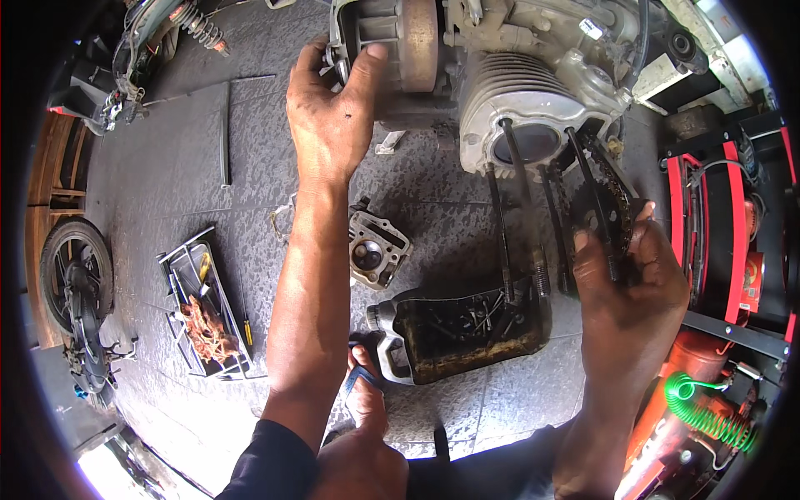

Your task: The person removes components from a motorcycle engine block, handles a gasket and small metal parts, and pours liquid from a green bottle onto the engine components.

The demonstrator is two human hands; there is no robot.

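Observation:
My left hand [332,125] grips the edge of an engine housing at top centre, beside a round metal drum [417,54]. To its right, a finned grey cylinder [496,96] has its round bore [525,147] facing down toward me, with several long dark studs [497,229] sticking out. My right hand [629,296] is closed on a dark, oily, perforated part [617,192] hanging beside the right studs; its exact shape is hard to make out. Below the engine, a detached cylinder head [379,242] lies on the floor near a cut plastic jug [437,362] holding bolts.
A tray with an orange rag [202,321] and tools lies on the tiled floor [183,158] at left. A wheel [71,267] and a shock absorber [200,29] are farther left. A red rack [732,225] and a green coiled hose [700,404] line the right. My sandalled foot shows below.

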